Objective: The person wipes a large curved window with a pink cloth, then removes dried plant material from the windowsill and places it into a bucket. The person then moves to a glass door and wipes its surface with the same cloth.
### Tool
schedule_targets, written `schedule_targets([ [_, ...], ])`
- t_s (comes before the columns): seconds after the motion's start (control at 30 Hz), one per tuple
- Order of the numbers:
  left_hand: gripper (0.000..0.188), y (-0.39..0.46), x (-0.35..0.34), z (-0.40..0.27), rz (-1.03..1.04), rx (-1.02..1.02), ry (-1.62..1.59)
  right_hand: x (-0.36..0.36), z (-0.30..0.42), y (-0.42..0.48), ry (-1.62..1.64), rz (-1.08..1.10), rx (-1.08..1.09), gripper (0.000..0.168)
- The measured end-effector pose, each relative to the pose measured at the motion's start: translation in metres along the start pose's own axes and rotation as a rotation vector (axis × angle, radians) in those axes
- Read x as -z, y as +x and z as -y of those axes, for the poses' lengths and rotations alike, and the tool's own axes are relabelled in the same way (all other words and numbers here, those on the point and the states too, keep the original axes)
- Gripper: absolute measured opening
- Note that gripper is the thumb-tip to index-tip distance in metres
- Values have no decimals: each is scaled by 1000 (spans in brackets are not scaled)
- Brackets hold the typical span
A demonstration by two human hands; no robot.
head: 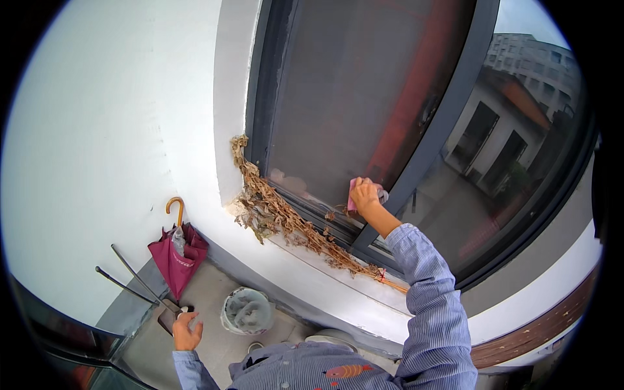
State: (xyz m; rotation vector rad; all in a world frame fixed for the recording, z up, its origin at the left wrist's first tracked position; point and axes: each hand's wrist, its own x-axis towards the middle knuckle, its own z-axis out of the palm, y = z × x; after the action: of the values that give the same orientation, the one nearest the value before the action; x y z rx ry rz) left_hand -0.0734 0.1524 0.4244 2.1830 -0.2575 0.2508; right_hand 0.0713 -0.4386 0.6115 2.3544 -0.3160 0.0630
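My right hand (366,196) is closed around a pink cloth (351,197), pressed to the lower right part of the dark window screen (351,97). A greyish bit of material pokes out on the other side of my fingers. Beside my wrist runs the grey sliding window frame (429,131). Below that arm, a bundle of dried plant stalks (297,224), tied with red string, lies along the white sill (351,292). Low on the left hangs my left hand (186,332), fingers loosely bent and thumb apart, with nothing in it. It overlaps a long-handled dustpan (168,314).
A folded maroon umbrella (178,261) with a wooden crook handle leans against the white wall (107,122). On the floor (209,360) stands a bucket (248,312) lined with a clear plastic bag. Glass (468,195) on the right reflects buildings.
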Motion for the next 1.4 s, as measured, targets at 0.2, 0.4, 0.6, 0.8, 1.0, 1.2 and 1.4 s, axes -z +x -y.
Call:
schedule_targets([
  [0.2, 27, -66, 4, 33, -104, 51, 18, -55, 41, -2, 212, 193, 112, 31],
  [0.4, 26, -118, 29, 36, -162, 226, 70, 81, 2, 50, 455, -260, 139, 31],
  [0.6, 26, -113, 33, 15, -159, 199, 138, 231, -28, 108, 557, -1016, 12, 30],
  [0.8, 27, -134, 40, -2, -157, 311, 175, 219, -22, 195, 514, -1035, -176, 31],
  [1.0, 36, -167, 56, -16, -49, 416, 285, 105, 118, 201, 451, -930, 54, 21],
  [1.2, 34, -186, 57, -14, -50, 472, 259, -12, 194, 152, 424, -667, 318, 23],
  [1.4, 31, -181, 42, -19, -50, 481, 223, -49, 173, 93, 266, -469, 406, 24],
])
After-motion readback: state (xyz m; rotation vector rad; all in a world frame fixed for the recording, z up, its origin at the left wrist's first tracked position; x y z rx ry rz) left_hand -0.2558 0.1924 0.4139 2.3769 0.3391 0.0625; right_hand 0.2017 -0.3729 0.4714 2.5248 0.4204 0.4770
